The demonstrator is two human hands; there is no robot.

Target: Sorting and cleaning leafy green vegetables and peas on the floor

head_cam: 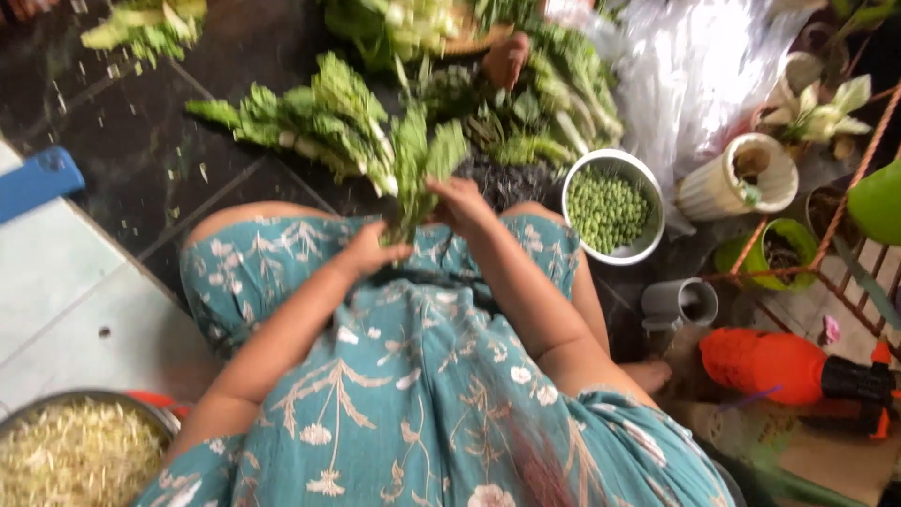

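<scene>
Left hand (368,252) closed round base of greens bunch (419,164), above lap. Right hand (462,202) gripping same stems from other side. Bunch upright, leaves bright green, crinkled, fanned at top; stems pale, narrow, pinched together low down. More greens (310,127) lying on dark floor (141,141) just beyond. Bowl (648,202) of peas (605,208) right of knee. Sprouts pan (80,451) lower left.
</scene>
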